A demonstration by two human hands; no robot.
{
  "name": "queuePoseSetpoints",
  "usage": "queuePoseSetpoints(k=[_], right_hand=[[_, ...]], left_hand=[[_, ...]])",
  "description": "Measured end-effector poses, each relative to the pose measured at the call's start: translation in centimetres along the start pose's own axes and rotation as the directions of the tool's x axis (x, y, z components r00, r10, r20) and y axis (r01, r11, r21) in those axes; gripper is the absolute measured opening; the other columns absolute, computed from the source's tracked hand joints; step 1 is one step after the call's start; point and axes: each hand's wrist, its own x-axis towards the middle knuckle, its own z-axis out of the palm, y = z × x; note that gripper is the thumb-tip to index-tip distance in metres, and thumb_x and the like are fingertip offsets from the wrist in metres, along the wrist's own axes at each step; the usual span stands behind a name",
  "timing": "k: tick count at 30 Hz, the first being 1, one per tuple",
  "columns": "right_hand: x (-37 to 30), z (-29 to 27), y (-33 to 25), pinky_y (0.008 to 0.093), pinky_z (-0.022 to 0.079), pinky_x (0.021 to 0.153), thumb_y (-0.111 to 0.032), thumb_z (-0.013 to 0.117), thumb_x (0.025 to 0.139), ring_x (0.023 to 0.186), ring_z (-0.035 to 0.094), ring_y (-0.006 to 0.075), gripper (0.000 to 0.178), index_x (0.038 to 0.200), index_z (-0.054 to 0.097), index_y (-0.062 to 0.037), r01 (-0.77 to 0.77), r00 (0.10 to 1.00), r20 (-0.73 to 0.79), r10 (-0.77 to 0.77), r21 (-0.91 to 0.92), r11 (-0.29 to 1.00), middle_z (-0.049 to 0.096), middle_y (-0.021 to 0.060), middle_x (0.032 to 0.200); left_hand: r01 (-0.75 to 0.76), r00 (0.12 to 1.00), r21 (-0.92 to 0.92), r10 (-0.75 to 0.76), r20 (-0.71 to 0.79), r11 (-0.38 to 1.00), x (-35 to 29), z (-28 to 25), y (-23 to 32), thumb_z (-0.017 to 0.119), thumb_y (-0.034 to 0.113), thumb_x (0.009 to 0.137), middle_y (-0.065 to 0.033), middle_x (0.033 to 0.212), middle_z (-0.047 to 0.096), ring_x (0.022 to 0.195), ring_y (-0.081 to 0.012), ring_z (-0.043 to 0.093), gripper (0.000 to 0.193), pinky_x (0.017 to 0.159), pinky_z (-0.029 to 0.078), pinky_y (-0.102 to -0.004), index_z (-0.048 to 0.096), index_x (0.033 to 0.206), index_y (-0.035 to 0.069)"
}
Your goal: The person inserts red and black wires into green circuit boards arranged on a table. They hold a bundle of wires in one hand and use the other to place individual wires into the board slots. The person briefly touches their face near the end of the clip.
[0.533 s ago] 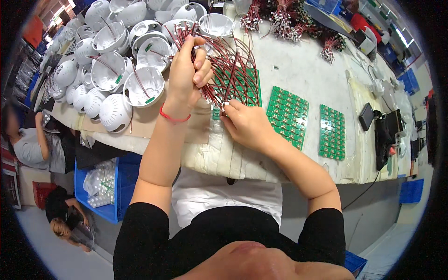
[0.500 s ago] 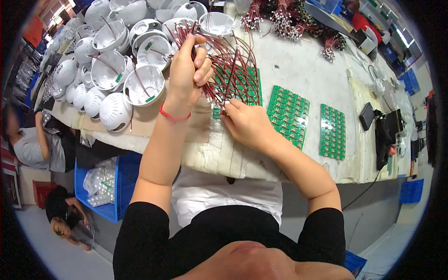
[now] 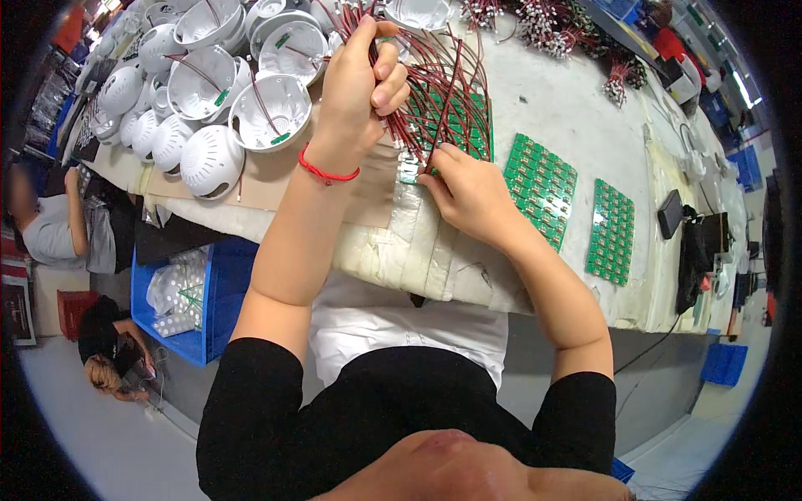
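My left hand (image 3: 361, 96) is closed round a bundle of thin red and black wires (image 3: 434, 71) with small white connectors. The wires fan out to the right over a green circuit board panel (image 3: 483, 149), covering most of it. My right hand (image 3: 468, 190) pinches the end of one wire at the panel's near left edge, just below the bundle; the fingertips partly hide that end. Beside this hand lies a second green circuit board panel (image 3: 541, 188), and further right a third, narrower panel (image 3: 611, 232).
White plastic domes (image 3: 213, 163) crowd the table's left side, some with wires and small green boards inside. More wire bundles (image 3: 547, 29) lie at the back. A black device (image 3: 671, 215) rests at the right. A blue crate (image 3: 209, 309) stands below left. Two people are further left.
The whole view has shifted, so the table things sit higher and further right. My left hand still grips the bundle, and my right hand stays pinched at the near edge of the covered panel.
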Motion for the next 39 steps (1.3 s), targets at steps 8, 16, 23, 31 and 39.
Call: queuePoseSetpoints(k=[8, 16, 23, 31, 39], right_hand=[[0.1, 0.3, -0.1, 0.0406, 0.044, 0.053, -0.014, 0.062, 0.079, 0.066, 0.056, 0.0321, 0.018, 0.079, 0.049, -0.0018, 0.001, 1.0, 0.011, -0.001, -0.04, 0.999, 0.051, 0.0123, 0.078], [-0.3, 0.9, 0.1, 0.0394, 0.048, 0.047, -0.009, 0.054, 0.076, 0.057, 0.059, 0.0301, 0.009, 0.081, 0.051, -0.0016, 0.087, 0.996, 0.021, -0.084, -0.159, 0.983, 0.056, 0.0119, 0.078], [-0.3, 1.4, 0.2, 0.0399, 0.046, 0.047, -0.019, 0.059, 0.081, 0.055, 0.057, 0.0293, 0.018, 0.077, 0.052, -0.0031, 0.065, 0.998, 0.004, -0.065, -0.162, 0.985, 0.055, 0.0096, 0.076], [-0.3, 0.5, 0.1, 0.0403, 0.048, 0.06, -0.022, 0.056, 0.083, 0.072, 0.06, 0.0287, 0.018, 0.078, 0.058, -0.0047, -0.07, 0.996, -0.046, 0.072, 0.038, 0.997, 0.059, 0.0093, 0.077], [-0.6, -0.5, 0.2, 0.0463, 0.048, 0.065, -0.016, 0.056, 0.076, 0.073, 0.061, 0.035, 0.014, 0.078, 0.062, -0.0035, -0.147, 0.987, 0.086, 0.138, 0.108, 0.983, 0.062, 0.0171, 0.077]], left_hand=[[-0.003, 1.0, -0.006, 0.003, 0.002, 1.0, 0.0, -0.2, 0.1, 0.033, 0.028, 0.099, 0.0052, 0.053, 0.031, 0.034, -0.0032, 0.024, 0.03, 0.03, 0.02, -0.019, 0.053, 0.097, 0.005], [0.02, 0.999, -0.029, -0.019, 0.034, 0.999, 0.1, -0.3, 0.0, 0.036, 0.03, 0.098, 0.0035, 0.051, 0.032, 0.033, -0.0054, 0.025, 0.029, 0.03, 0.02, -0.0213, 0.05, 0.096, 0.004], [0.021, 0.998, -0.071, -0.017, 0.056, 0.997, -0.1, 0.0, -0.1, 0.033, 0.027, 0.099, 0.0045, 0.051, 0.03, 0.031, -0.0033, 0.023, 0.03, 0.027, 0.018, -0.0193, 0.054, 0.095, 0.005], [0.127, 0.965, -0.105, -0.098, 0.242, 0.986, -0.4, -0.2, 0.7, 0.03, 0.028, 0.1, 0.005, 0.051, 0.031, 0.03, -0.0025, 0.022, 0.033, 0.026, 0.018, -0.0184, 0.054, 0.098, 0.006], [0.409, 0.81, -0.004, -0.362, 0.462, 0.912, -2.2, 2.2, -2.4, 0.027, 0.031, 0.101, 0.004, 0.049, 0.035, 0.027, -0.0044, 0.024, 0.032, 0.026, 0.02, -0.0194, 0.049, 0.102, 0.007]])
